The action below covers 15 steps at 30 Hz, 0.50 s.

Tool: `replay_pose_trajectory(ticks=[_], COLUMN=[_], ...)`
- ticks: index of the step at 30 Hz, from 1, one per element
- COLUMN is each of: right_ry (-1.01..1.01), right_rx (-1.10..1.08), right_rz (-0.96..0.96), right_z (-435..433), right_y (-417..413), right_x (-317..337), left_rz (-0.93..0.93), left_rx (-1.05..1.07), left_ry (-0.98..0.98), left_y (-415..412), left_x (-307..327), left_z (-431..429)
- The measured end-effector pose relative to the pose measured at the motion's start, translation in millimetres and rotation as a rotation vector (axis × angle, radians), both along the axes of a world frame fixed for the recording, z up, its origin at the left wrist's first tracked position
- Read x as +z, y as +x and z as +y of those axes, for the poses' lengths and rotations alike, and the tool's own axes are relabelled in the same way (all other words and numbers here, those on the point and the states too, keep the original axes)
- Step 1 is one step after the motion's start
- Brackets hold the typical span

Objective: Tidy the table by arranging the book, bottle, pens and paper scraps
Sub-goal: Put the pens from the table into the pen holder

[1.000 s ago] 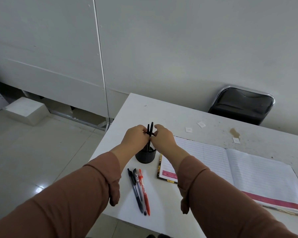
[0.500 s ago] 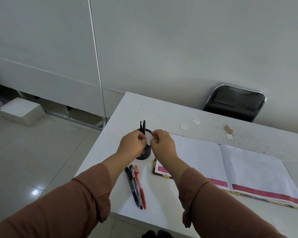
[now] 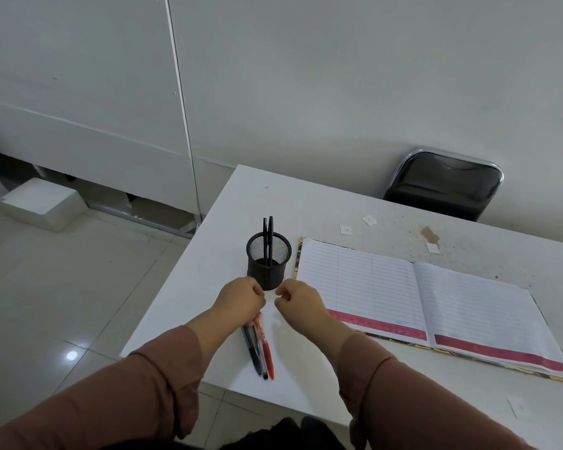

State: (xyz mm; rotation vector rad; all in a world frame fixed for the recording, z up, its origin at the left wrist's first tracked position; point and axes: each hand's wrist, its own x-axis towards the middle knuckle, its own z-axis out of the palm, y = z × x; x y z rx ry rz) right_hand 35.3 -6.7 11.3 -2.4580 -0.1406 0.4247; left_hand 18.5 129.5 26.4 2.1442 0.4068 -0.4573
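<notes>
A black mesh pen holder (image 3: pixel 268 264) stands on the white table (image 3: pixel 306 203) with two black pens (image 3: pixel 268 235) upright in it. Just in front of it, my left hand (image 3: pixel 241 300) and my right hand (image 3: pixel 301 302) hover with fingers curled, a small gap between them. Three pens (image 3: pixel 264 349), two dark and one red, lie side by side near the front edge. Their upper ends are hidden under my left hand, and I cannot tell whether it touches them. An open lined book (image 3: pixel 420 297) lies to the right. Small paper scraps (image 3: pixel 346 229) lie behind it. No bottle is in view.
A black folding chair (image 3: pixel 446 185) stands against the wall behind the table. More scraps (image 3: pixel 432 248) lie near a brown stain, and one scrap (image 3: pixel 517 405) lies at the front right. A white box (image 3: pixel 41 203) sits on the tiled floor at left.
Both hands have let go of the two black pens, which now stand in the holder, and have drawn back toward me. My left hand has come down over the lying pens.
</notes>
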Motion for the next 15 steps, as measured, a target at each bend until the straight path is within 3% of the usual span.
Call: replay_pose_trajectory(ticks=[9, 15], right_ry=[-0.126, -0.173], right_rx=[0.078, 0.129], right_rz=[0.207, 0.234], right_z=[7, 16], right_y=[-19, -24], right_x=[-17, -20], left_rz=[0.229, 0.347], left_rx=[-0.041, -0.091], left_ry=[0.082, 0.179], left_y=[-8, -6], left_x=[-15, -18], left_z=[1, -9])
